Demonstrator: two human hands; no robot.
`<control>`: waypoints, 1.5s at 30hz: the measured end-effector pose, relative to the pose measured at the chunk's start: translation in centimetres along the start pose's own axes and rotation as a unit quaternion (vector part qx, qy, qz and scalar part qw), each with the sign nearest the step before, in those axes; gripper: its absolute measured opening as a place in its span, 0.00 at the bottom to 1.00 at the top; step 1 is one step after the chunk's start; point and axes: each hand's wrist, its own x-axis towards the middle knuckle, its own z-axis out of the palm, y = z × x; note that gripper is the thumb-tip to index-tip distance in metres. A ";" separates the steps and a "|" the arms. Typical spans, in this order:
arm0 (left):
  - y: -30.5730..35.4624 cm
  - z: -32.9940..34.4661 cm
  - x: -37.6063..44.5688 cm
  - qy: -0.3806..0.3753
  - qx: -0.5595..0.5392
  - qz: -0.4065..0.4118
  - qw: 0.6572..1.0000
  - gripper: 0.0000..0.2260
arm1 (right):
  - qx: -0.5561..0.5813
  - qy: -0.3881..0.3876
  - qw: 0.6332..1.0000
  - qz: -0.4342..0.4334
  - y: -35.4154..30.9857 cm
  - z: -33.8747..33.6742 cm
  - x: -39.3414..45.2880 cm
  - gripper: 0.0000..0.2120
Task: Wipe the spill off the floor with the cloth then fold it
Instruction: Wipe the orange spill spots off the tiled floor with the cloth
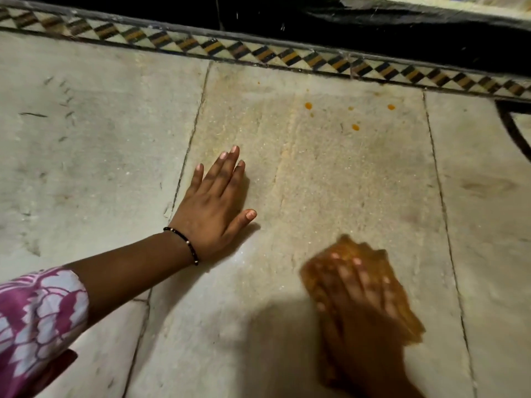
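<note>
- Right hand (365, 305): nearest the camera, low right of view, palm down on the orange cloth (402, 305). Fingers extended and slightly spread, flat on the fabric, not curled round it. Strong motion blur over hand and cloth; outlines doubled.
- Cloth: orange-brown, textured weave as far as the blur lets me tell, bunched in a rough pad. It sits flat on the floor under the right palm, edges showing beyond the fingertips and to their right.
- Sleeve (34, 320): pink-purple with a white leaf-like print, at the lower left; bare forearm runs from it up toward the centre.
- Left hand (215, 208): flat on the floor, palm down, empty. Fingers straight and close together, pointing away from the camera; thumb splayed to the right. Sharp, no blur.
- Bracelet (184, 242): thin band of dark beads with a few pale ones, on the left wrist.
- Floor (316, 173): pale stone slabs, matte and speckled, with dark joint lines. One joint runs just left of the left little finger. The slab beyond the right fingertips has a faint yellowish, streaked cast.
- Spill drops (308, 105): several small round orange spots, well beyond both sets of fingertips, apart from the cloth.
- Border strip (201, 47): inlaid black, tan and white triangles, farthest back, with a dark band behind it.
</note>
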 end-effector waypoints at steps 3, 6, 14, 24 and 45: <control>0.4 0.3 0.3 -0.015 -0.004 0.004 1.000 0.36 | 0.021 0.027 0.992 0.121 5.4 -2.0 1.3 0.28; 1.0 0.6 1.4 -0.028 0.013 0.031 0.999 0.36 | 0.055 0.066 0.981 0.175 8.0 -5.1 8.1 0.29; -0.5 0.8 7.7 -0.040 0.059 0.020 0.997 0.38 | -0.007 0.066 0.998 -0.011 -0.2 -4.9 15.6 0.26; -1.4 2.2 7.6 -0.032 0.036 0.004 0.999 0.38 | 0.012 0.063 0.992 0.108 7.9 -6.3 12.9 0.35; 2.0 0.7 11.2 -0.034 0.014 0.128 0.991 0.37 | 0.051 0.081 0.983 0.156 10.4 -9.5 23.5 0.26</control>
